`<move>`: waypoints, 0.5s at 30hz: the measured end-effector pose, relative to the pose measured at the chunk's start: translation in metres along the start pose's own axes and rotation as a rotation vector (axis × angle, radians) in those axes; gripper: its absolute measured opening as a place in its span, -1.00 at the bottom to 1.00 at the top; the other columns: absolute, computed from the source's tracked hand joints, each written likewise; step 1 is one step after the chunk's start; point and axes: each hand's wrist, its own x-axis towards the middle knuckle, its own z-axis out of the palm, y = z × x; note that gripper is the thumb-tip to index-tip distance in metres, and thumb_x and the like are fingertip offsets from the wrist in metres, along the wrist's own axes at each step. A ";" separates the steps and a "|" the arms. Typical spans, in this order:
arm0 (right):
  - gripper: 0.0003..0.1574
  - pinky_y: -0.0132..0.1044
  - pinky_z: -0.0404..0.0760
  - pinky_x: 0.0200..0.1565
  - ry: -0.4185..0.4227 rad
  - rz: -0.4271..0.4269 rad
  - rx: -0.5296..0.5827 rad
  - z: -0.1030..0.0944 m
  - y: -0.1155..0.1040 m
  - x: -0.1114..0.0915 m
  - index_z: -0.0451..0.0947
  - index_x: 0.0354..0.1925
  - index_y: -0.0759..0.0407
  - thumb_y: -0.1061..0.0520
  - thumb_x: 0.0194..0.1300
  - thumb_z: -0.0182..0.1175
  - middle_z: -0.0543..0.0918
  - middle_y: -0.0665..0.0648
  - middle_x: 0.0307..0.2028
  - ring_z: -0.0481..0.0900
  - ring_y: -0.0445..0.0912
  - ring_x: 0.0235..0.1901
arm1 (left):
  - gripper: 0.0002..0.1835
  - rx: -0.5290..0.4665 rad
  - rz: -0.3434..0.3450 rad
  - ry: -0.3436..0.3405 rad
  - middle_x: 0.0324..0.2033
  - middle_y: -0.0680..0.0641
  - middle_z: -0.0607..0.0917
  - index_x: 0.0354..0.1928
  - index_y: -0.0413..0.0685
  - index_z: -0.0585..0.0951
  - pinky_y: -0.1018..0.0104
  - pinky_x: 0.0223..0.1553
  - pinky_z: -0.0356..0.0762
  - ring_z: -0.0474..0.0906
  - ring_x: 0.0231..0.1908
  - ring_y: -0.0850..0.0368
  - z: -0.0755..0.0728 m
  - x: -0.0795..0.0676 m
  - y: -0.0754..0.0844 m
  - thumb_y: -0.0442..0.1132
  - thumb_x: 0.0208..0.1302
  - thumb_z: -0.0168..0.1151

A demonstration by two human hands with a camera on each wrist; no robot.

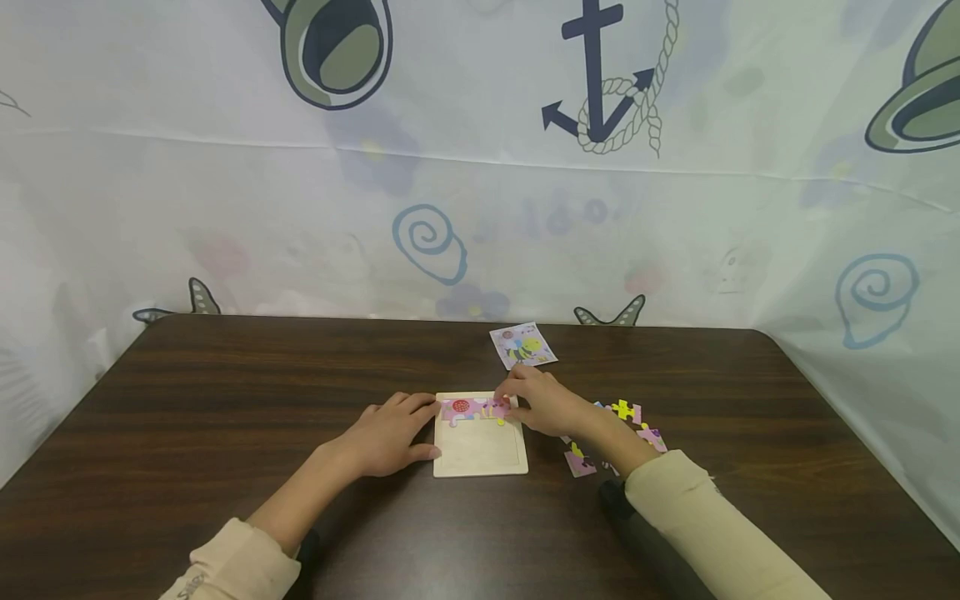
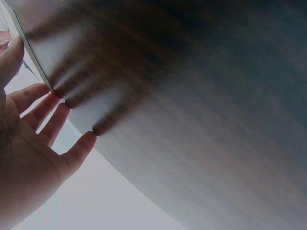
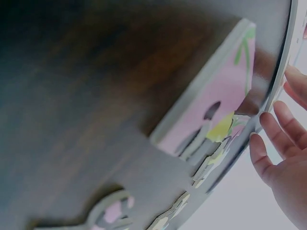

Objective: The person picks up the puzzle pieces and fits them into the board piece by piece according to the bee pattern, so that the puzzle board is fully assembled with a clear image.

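A pale wooden puzzle tray lies on the table in the head view, with pink puzzle pieces along its far edge. My left hand rests against the tray's left side, fingers extended and thumb near the lower edge; the left wrist view shows its fingertips at the rim and on the table. My right hand is over the far right corner, index finger and thumb bent at a pink puzzle piece, which they partly hide. In the right wrist view its other fingers are loosely curved beside the tray edge.
Loose puzzle pieces lie right of the tray, partly under my right forearm. One pink piece looms large in the right wrist view. A printed bee picture card lies beyond the tray. A patterned cloth hangs behind the table.
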 end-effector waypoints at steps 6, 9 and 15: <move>-0.73 -0.29 0.44 -0.26 -0.009 0.006 0.013 -0.001 0.000 0.001 0.59 -0.15 0.17 0.24 0.11 0.29 0.46 0.10 -0.27 0.45 -0.03 -0.30 | -0.34 0.001 0.002 -0.003 0.23 -0.21 0.31 0.25 -0.25 0.32 -0.24 0.01 0.21 0.19 0.20 -0.17 -0.001 0.000 0.000 0.00 0.21 0.17; -0.73 -0.27 0.45 -0.25 -0.012 0.009 0.012 -0.001 0.000 0.002 0.58 -0.15 0.16 0.24 0.12 0.29 0.46 0.10 -0.26 0.45 -0.03 -0.29 | -0.33 0.003 0.001 -0.002 0.22 -0.21 0.31 0.25 -0.25 0.32 -0.24 0.01 0.21 0.19 0.20 -0.17 0.000 0.000 0.000 0.01 0.21 0.18; -0.73 -0.27 0.43 -0.26 -0.015 0.016 0.011 -0.001 0.001 0.001 0.57 -0.15 0.17 0.24 0.12 0.28 0.46 0.10 -0.26 0.44 -0.03 -0.29 | -0.34 0.005 0.006 0.003 0.22 -0.21 0.31 0.25 -0.25 0.33 -0.23 0.00 0.22 0.19 0.20 -0.17 0.000 0.000 0.000 0.00 0.21 0.18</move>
